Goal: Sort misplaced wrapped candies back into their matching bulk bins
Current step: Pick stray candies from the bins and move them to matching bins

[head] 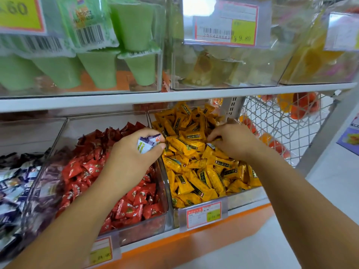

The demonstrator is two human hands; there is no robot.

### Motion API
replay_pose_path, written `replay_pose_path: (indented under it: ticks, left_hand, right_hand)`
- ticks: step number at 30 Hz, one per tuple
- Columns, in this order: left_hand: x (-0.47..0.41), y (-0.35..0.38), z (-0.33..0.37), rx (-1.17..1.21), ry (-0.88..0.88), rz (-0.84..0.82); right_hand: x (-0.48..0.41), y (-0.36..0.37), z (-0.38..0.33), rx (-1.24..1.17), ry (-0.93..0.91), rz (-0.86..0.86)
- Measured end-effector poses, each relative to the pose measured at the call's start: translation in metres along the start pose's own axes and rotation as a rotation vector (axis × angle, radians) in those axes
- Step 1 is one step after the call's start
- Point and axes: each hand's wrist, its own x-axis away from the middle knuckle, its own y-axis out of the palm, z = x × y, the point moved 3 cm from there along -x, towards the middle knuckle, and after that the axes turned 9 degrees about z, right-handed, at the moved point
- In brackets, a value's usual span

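Observation:
Three clear bulk bins stand side by side on the lower shelf. The right bin [229,199] is full of yellow wrapped candies [196,183]. The middle bin [136,232] is filled with red wrapped candies [83,169], and the left bin [31,193] holds purple-and-white ones [11,183]. My left hand [132,152] hovers over the divider between the red and yellow bins and grips purple-and-white candies [145,142]. My right hand [231,140] reaches into the yellow pile, its fingertips pinching a small pale-wrapped candy [210,145] among the yellow ones.
Upper shelf [174,94] carries clear bins of green jelly cups [134,26] and yellowish packs. Price tags [203,214] hang on the bin fronts. A white wire basket [281,123] with orange items stands to the right. An orange shelf edge runs below.

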Motion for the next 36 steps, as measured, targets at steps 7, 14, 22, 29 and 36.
replay_pose_path:
  ticks: [7, 14, 22, 29, 36]
  left_hand:
    - [-0.002, 0.008, 0.005, 0.052, 0.012, -0.036]
    - [0.003, 0.006, 0.006, 0.041, 0.023, -0.050]
    - [0.009, 0.005, 0.008, 0.014, 0.024, -0.064]
    - [0.008, 0.000, 0.001, -0.019, 0.013, -0.038]
    - [0.003, -0.001, 0.000, -0.024, 0.016, -0.032]
  right_hand:
    - [-0.014, 0.025, 0.017, 0.085, 0.020, -0.109]
    - [-0.014, 0.021, 0.012, 0.045, 0.030, -0.111]
    - [-0.012, 0.022, 0.009, 0.120, 0.058, -0.180]
    - [-0.021, 0.026, 0.004, 0.153, 0.082, -0.307]
    - [-0.021, 0.030, 0.008, 0.034, 0.061, -0.130]
